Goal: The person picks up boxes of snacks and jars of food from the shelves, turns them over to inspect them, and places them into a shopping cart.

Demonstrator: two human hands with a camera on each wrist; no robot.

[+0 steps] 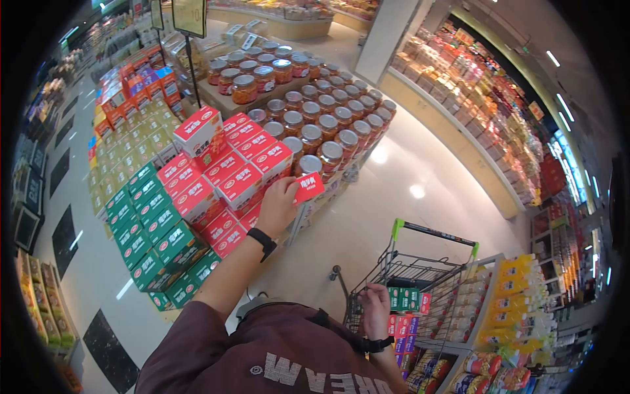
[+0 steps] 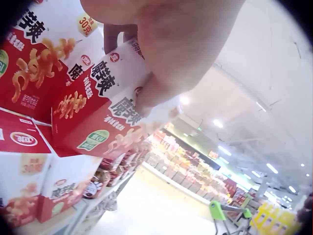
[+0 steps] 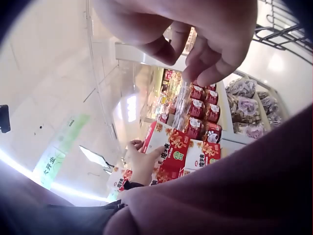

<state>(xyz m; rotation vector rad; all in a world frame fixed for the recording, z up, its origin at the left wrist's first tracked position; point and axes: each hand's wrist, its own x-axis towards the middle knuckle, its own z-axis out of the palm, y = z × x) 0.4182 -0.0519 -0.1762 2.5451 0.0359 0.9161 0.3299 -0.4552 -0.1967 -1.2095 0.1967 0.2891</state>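
My left hand (image 1: 279, 205) grips a red-and-white snack box (image 1: 309, 186) at the right front corner of a stack of matching red boxes (image 1: 239, 178). In the left wrist view the thumb presses one printed face of that box (image 2: 78, 125), close beside its neighbours. The right wrist view shows the same hand (image 3: 142, 164) on the box from farther off. Low in front of the body, my right hand (image 1: 375, 308) hangs with loosely curled fingers and holds nothing. It is near the shopping cart (image 1: 436, 234), where green boxes (image 1: 404, 299) and red and purple ones lie.
Green boxes (image 1: 154, 243) stand stacked left of the red ones. Rows of lidded jars (image 1: 312, 136) fill the display behind them. A sign on a post (image 1: 190, 18) rises at the back. Yellow bottles (image 1: 515, 289) line a shelf beyond the cart.
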